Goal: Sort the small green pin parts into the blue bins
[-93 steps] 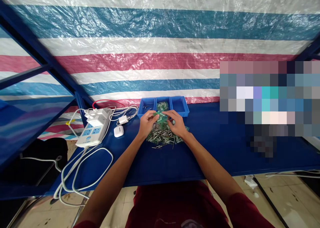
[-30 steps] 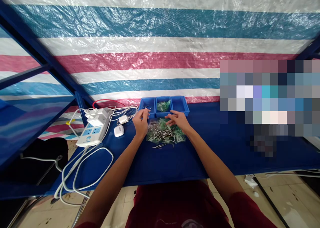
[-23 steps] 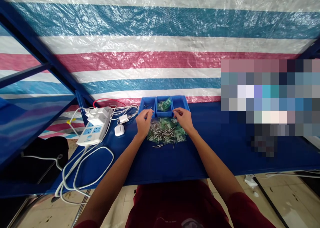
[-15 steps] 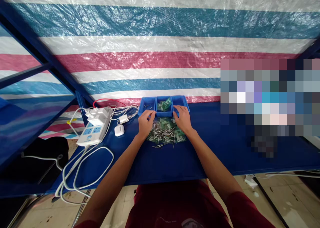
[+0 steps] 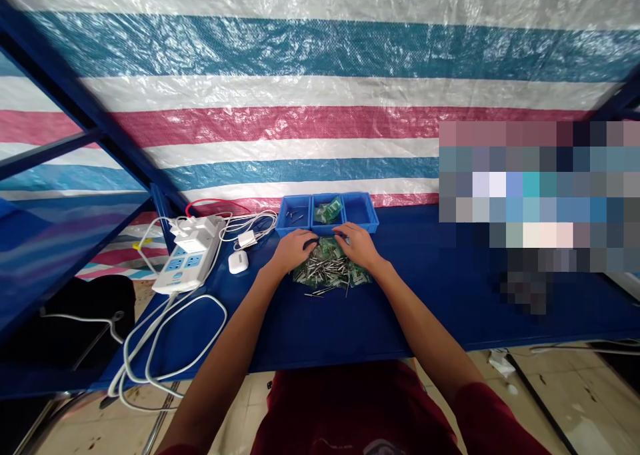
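My left hand rests at the upper left of a pile of thin silver metal pins, its thumb and fingers apart. My right hand is at the pile's upper right, also with thumb and fingers apart. Between the hands lie green-tinted plastic bags, partly under the pins. No held item shows in either hand. Just beyond the fingertips stand three joined blue bins. The left bin contains a few pins, the middle bin a green plastic bag. The right bin shows its bare floor.
At the left on the blue table are a white power strip with plugs, coiled white cables and a white earbud case. A striped plastic sheet hangs behind. The right side is partly pixelated.
Both hands have moved off the front edges of the blue bins, back toward me onto the pile's far edge. My right hand has also shifted left, closer to my left hand.
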Motion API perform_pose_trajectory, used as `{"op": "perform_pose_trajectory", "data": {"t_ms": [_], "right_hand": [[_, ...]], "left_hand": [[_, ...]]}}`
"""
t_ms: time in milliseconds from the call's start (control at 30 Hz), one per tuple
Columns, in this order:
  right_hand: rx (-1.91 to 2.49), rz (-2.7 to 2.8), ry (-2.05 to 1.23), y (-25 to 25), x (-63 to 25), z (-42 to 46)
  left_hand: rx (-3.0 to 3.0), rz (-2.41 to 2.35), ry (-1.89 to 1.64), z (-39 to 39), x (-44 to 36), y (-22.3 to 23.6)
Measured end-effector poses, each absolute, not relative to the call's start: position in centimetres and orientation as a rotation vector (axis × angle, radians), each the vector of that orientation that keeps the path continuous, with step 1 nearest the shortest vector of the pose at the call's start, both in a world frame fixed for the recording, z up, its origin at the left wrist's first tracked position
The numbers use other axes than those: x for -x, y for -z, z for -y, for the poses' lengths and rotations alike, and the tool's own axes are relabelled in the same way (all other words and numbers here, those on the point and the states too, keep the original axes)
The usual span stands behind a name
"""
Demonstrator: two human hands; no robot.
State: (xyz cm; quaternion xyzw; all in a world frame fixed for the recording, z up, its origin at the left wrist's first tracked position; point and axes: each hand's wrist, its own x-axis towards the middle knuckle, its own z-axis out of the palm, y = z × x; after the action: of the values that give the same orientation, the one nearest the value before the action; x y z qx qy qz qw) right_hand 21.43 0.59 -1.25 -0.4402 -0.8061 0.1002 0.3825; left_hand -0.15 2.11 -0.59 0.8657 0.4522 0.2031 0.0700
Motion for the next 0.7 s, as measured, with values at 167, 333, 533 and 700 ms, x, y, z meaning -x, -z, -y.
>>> {"op": "perform_pose_trajectory", "data": {"t_ms": [167,333,533,700], "right_hand": [[1.116,2.052,-0.261,1.4,-21.0,-0.4],[1.122,2.056,-0.276,1.2,-21.0,-0.1],[1.126,2.102,-0.317,1.3,-20.8,0.0],[1.133,2.103,-0.316,1.3,-20.7,0.0]], "left_hand": [[-2.650,-1.460,-0.441,-1.9,-0.2,0.7],[-2.704,-1.518,-0.397,-1.3,-0.5,0.0],[-2.670,-1.535,-0.343,-0.9,-0.8,-0.6],[-2.580,-1.504,-0.496,-1.1,-0.9,-0.2]]}}
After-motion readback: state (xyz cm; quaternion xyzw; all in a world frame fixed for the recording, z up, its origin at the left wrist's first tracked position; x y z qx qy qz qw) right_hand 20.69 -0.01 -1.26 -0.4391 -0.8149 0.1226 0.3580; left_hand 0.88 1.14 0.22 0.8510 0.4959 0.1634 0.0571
